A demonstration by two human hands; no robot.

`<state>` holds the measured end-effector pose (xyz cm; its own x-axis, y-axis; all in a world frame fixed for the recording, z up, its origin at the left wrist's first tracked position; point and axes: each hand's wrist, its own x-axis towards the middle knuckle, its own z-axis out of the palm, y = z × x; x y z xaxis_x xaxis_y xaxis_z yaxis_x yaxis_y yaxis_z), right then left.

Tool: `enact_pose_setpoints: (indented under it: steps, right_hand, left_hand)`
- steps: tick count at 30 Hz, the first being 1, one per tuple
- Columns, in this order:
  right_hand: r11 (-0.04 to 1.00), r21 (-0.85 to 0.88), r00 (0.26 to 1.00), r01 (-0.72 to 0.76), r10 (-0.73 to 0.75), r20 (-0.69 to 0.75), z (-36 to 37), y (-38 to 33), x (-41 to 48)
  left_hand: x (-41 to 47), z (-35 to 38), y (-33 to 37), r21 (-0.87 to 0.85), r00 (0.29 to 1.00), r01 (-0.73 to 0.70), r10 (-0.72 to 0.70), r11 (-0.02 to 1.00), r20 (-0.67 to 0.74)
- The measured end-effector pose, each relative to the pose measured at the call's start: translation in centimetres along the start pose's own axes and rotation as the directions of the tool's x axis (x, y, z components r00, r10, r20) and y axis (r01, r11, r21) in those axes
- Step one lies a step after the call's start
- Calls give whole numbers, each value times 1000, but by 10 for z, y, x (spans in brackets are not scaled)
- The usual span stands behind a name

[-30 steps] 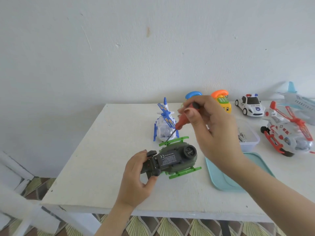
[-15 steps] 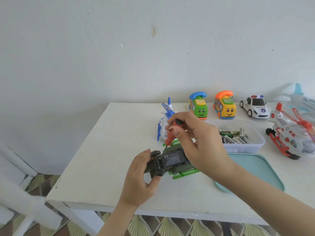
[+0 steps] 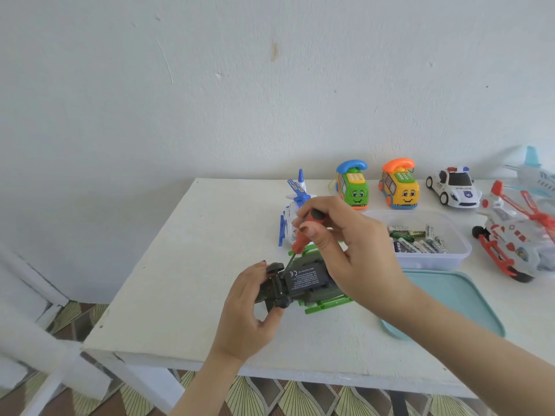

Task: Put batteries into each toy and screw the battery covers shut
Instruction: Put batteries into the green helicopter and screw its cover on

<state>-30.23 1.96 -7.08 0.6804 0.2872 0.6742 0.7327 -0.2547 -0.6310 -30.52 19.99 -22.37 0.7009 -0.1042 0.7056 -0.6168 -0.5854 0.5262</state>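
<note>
a dark green toy helicopter [image 3: 303,283] lies upside down on the white table [image 3: 180,265], near its front edge, with its bright green skids [image 3: 327,304] sticking out at the sides and its black labelled battery cover [image 3: 304,279] facing up. the left hand [image 3: 249,313] is closed on the tail end of this toy, thumb and fingers wrapped round the part with the small black wheels [image 3: 274,268], pinning it to the table. the right hand [image 3: 345,250] is clamped on a small screwdriver [image 3: 301,235] with an orange and black handle, fingers pinched round the top of the handle; the thin metal shaft slants down to the left end of the battery cover, where its tip meets the toy. whether a screw sits under the tip is too small to tell. just behind the hands stands a white and blue toy helicopter [image 3: 292,211], partly hidden by the right hand. along the back of the table, by the wall, are a green toy phone bus [image 3: 353,187], a yellow toy phone bus [image 3: 401,187] and a white police car [image 3: 455,187]. to the right of the hands a clear plastic tub [image 3: 432,259] holds loose batteries [image 3: 420,238], and a light teal lid [image 3: 450,298] lies flat in front of it. at the right edge are a white and red toy helicopter [image 3: 516,235] and, behind it, a pale toy plane [image 3: 534,175] cut off by the frame.
</note>
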Motion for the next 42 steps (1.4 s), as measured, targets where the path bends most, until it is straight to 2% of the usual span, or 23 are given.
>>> enact_pose_setpoints:
  steps: [10, 17, 22, 25, 29, 31, 34, 36, 40, 42]
  right_hand:
    - [973, -152, 979, 173, -153, 139, 3, -4, -2]
    - [989, 144, 994, 18, -34, 104, 12, -11, 11]
    - [985, -63, 987, 159, -156, 42, 16, -7, 16]
    - [995, 6, 992, 101, -101, 78, 16, -6, 15]
    - [961, 267, 990, -68, 33, 134, 16, -11, 18]
    - [961, 270, 994, -56, 27, 110, 16, -13, 20]
    - [995, 94, 999, 33, -36, 31, 16, -10, 21]
    - [998, 34, 997, 53, -55, 49, 16, -8, 21]
    - [952, 291, 978, -98, 38, 204, 14, -12, 21]
    - [949, 302, 983, -96, 43, 179, 15, -16, 22]
  left_hand:
    - [3, -1, 2, -8, 999, 5, -6, 1000, -42]
    - [1, 1, 0, -29, 998, 44, -45, 999, -39]
    - [1, 1, 1, -24, 999, 37, -38, 999, -29]
    - [2, 1, 1, -30, 998, 49, -50, 998, -34]
    - [1, 0, 0, -37, 998, 53, -54, 998, -34]
    - [2, 0, 0, -41, 998, 49, -51, 998, -31]
    - [2, 0, 2, -49, 998, 52, -53, 997, -25]
    - [2, 0, 1, -48, 998, 52, -53, 997, -25]
    - [2, 1, 1, -48, 998, 60, -61, 997, -18]
    - [3, 1, 2, -46, 998, 55, -56, 997, -20]
